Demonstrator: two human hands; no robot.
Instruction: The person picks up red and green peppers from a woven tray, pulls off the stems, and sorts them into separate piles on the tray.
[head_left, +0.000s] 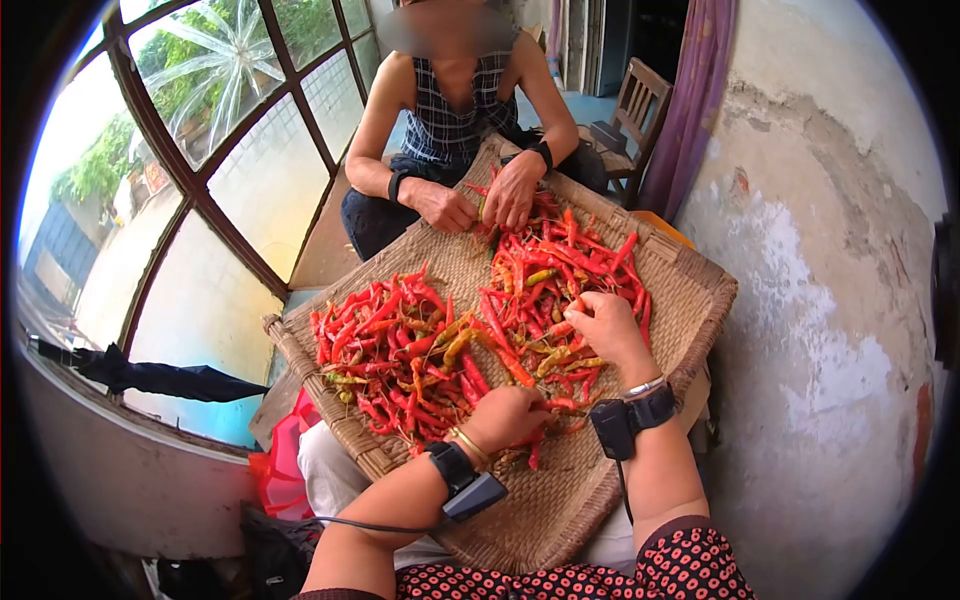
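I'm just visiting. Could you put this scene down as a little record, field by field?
place: woven tray beside a big window
contents: red chili peppers, a few green or yellow, in two heaps
left hand: curled on the near edge of the chilies; grip hidden
right hand: fingers bent down into the right heap
opposite: seated person, both hands in the chilies at the far edge
nearby: folded black umbrella, wooden chair

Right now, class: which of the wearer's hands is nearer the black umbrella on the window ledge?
Left. The left hand rests on the red chillies on the woven tray's side facing the black umbrella; the right hand lies farther across, toward the wall.
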